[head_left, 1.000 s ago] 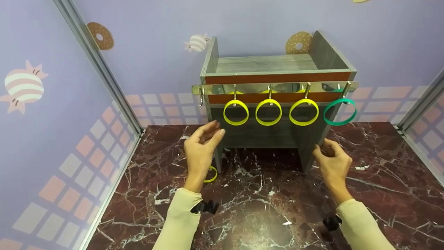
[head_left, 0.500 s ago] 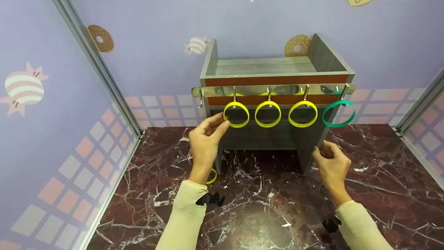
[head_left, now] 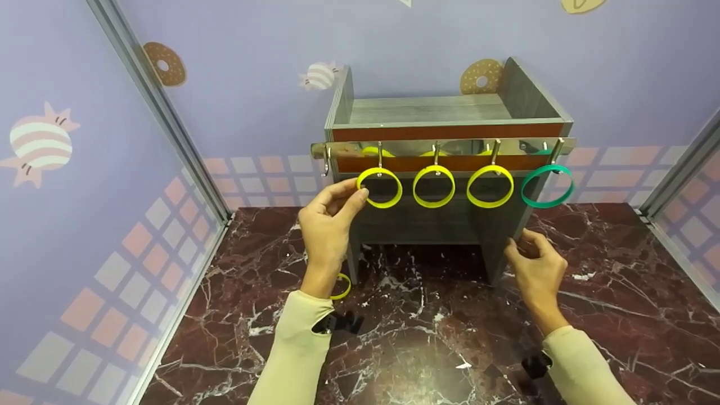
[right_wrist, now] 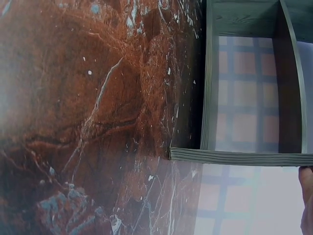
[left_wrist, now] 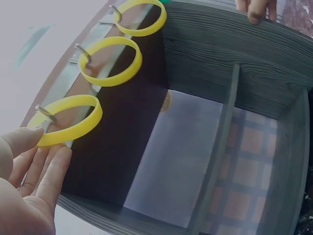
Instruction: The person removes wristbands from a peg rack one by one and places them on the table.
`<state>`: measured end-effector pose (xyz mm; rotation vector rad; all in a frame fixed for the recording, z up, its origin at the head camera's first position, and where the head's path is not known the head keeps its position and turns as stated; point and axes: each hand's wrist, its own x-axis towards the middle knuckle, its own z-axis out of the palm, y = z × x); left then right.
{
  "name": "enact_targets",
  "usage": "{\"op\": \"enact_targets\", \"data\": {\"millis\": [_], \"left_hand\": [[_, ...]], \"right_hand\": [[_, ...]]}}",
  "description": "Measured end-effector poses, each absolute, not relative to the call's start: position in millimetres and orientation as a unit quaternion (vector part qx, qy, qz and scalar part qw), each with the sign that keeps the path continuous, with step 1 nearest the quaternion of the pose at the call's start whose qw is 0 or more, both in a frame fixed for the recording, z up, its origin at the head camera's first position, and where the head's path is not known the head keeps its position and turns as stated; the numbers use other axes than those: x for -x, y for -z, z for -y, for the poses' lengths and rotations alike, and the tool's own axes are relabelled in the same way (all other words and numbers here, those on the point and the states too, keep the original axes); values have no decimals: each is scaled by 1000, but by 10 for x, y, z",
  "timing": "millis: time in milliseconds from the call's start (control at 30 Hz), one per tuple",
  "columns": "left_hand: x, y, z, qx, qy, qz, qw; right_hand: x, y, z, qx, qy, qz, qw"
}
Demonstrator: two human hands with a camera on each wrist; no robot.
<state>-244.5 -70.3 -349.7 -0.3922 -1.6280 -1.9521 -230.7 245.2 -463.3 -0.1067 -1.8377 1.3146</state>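
Note:
My left hand (head_left: 328, 233) pinches the leftmost yellow ring (head_left: 382, 206) between thumb and fingers at its left side. That ring hangs from a hook; in the left wrist view the hook's peg passes through the ring (left_wrist: 80, 130). Two more yellow rings, a middle one (head_left: 433, 205) and a right one (head_left: 490, 205), hang beside it, then a green ring (head_left: 547, 205). All hang along a metal hook rail (head_left: 467, 147). My right hand (head_left: 537, 273) grips the right side panel of the grey wooden shelf (head_left: 498, 247), thumb near its front edge. The leftmost hook (head_left: 326, 160) carries no ring.
Another yellow ring (head_left: 347, 291) lies on the dark red marbled table (head_left: 416, 360) by the shelf's left foot, partly behind my left wrist. Patterned walls (head_left: 253, 112) enclose the table at the back and sides.
My left hand has moved from beside the leftmost yellow ring onto it and now pinches it, shifting it slightly left. My right hand stays at the shelf's side panel.

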Motion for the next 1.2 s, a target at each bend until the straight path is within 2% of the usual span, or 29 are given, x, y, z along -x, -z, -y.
{"op": "enact_targets", "data": {"millis": [400, 633, 767, 933, 1200], "left_hand": [[2246, 3318, 722, 163, 748, 572, 295], [2088, 3332, 832, 153, 757, 557, 306], [2018, 3405, 946, 139, 765, 545, 313], [1957, 3554, 1097, 103, 776, 539, 313], [2018, 4067, 1328, 9, 802, 527, 281]], "right_hand": [[2293, 4620, -2442, 39, -531, 732, 425], [2423, 4799, -2548, 55, -525, 738, 420], [2474, 4873, -2596, 64, -519, 742, 420], [2384, 4749, -2516, 54, -530, 735, 420], [2300, 4641, -2440, 39, -537, 728, 425]]}}
